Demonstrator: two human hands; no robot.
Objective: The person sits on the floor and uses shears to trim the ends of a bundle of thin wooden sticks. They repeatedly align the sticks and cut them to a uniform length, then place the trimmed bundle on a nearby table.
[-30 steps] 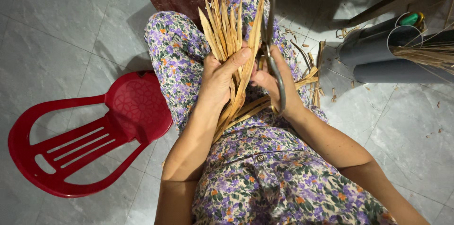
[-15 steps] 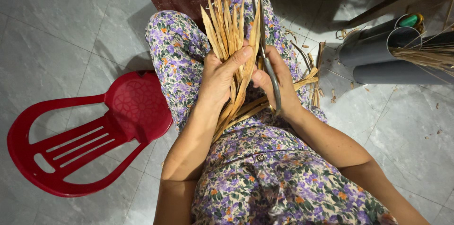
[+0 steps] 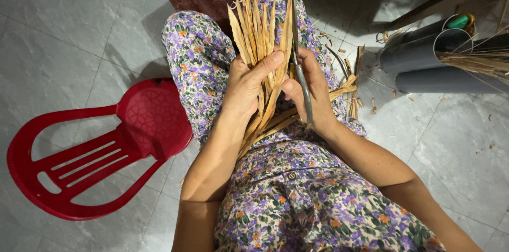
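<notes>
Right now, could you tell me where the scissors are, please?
In the head view, the scissors are in the right hand, blades up beside the bundle of dried strips gripped by the left hand.

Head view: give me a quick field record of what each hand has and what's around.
left hand: grip closed round a bundle of tan dried leaf strips, tips up
right hand: holds grey metal scissors against the bundle
lap: purple floral fabric
floor left: red plastic chair, on its side
floor right: grey plastic pipes, loose strips
</notes>
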